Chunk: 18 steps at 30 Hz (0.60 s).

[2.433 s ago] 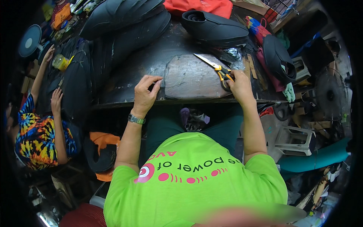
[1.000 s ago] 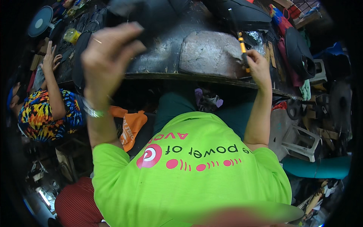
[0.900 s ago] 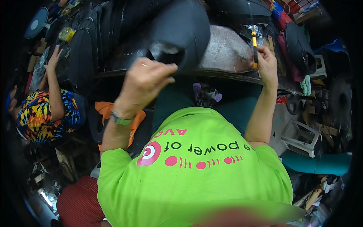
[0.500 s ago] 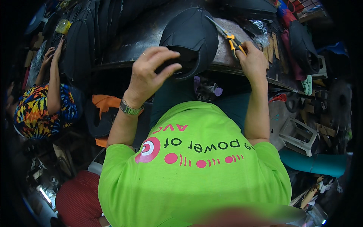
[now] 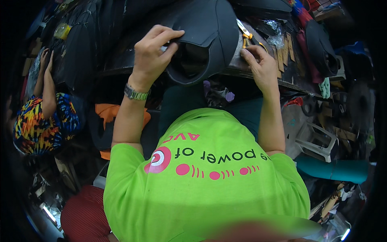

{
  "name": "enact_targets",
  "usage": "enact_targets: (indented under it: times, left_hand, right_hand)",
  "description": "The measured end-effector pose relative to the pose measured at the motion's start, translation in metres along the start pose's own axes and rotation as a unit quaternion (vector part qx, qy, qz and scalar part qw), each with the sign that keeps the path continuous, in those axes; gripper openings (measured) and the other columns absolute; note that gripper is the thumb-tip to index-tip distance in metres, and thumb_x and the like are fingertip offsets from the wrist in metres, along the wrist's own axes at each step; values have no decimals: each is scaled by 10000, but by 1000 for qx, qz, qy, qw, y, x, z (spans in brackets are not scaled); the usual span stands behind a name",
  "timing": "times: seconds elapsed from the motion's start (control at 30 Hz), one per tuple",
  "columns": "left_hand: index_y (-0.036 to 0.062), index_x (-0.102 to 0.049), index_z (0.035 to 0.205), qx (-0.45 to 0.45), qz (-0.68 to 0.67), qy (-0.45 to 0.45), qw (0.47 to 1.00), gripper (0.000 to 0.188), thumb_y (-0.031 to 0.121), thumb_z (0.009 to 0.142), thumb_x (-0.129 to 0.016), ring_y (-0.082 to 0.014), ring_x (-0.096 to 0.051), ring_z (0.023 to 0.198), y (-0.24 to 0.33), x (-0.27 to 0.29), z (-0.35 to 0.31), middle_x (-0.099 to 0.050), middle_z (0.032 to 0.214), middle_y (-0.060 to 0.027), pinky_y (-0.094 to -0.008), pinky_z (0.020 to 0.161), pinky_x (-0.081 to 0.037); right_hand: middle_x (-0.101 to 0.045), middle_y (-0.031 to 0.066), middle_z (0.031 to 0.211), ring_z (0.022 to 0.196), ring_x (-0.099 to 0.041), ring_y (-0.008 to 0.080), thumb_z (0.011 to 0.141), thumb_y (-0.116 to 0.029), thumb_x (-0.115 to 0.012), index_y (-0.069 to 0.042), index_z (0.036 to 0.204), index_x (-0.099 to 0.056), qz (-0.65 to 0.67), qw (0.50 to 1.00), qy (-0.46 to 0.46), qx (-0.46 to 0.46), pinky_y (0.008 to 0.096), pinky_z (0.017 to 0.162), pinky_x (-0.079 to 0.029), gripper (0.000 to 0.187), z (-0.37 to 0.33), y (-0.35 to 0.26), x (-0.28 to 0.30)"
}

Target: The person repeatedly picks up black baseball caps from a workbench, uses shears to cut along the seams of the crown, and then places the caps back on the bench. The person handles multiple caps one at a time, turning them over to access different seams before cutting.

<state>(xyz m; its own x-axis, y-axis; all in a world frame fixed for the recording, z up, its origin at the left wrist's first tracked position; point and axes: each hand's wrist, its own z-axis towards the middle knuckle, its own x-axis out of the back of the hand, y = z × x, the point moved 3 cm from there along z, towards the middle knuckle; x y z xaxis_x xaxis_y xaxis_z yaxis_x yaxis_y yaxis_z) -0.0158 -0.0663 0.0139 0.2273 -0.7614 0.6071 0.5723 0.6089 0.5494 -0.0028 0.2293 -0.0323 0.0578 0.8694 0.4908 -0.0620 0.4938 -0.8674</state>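
A large black dome-shaped foam piece [image 5: 223, 34] with a round opening at its near end is in front of me, its rim over the table edge. My left hand [image 5: 155, 52] has its fingertips bent onto the edge of the opening, thumb below. At the right side of the piece, my right hand [image 5: 260, 60] is closed about the handles of scissors [image 5: 250, 37] with yellow-orange and black grips. The blades point away from me, beside the foam piece, and the handles are spread apart; part of the grip is hidden by my fingers.
Dark moulded pieces [image 5: 82, 48] stand stacked at the left, by a co-worker's hands [image 5: 46, 64]. Brown strips [image 5: 288, 46] and crumpled clear plastic [image 5: 276, 36] lie on the table [image 5: 121, 60] at right. A grey stool [image 5: 318, 141] and teal roll [image 5: 342, 169] are at my right.
The foam piece has come nearer and tilted, showing more of its opening. My left hand has moved up to its edge. The scissors have shifted, their handles now spread.
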Motion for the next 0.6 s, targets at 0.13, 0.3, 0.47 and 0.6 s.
enact_targets:
  times: [0.13,0.3,0.47,0.6]
  left_hand:
    - [46,-764,1060,-76,-36,106,991,369,-127,740,-704,-181,-692,832,10,16,-11,-707,936,-91,-271,740,-576]
    - [44,-765,1062,-60,-31,108,992,373,-131,736,-712,-184,-691,863,4,21,-23,-712,972,-87,-268,762,-572]
    - [42,-763,1078,-43,-28,113,992,400,-147,730,-710,-187,-687,881,-3,27,-31,-711,979,-91,-279,778,-570]
    - [34,-764,1056,-28,-44,140,989,372,-142,732,-714,-185,-686,879,2,28,-40,-711,979,-87,-270,793,-561]
  right_hand:
    - [-704,92,910,793,-660,152,1017,-404,-574,53,1015,-691,427,882,-115,-163,278,709,-539,472,-12,-1,-28]
    - [-721,90,950,827,-666,120,1010,-311,-602,21,1074,-711,236,967,-65,-66,269,725,-533,355,9,0,-38]
    - [-726,92,963,816,-666,117,991,-245,-642,1,1117,-711,-44,994,35,91,251,736,-525,286,24,-10,-23]
    - [-719,89,894,803,-686,201,998,-300,-622,5,1038,-712,310,942,-129,-20,324,717,-540,320,11,-7,-37]
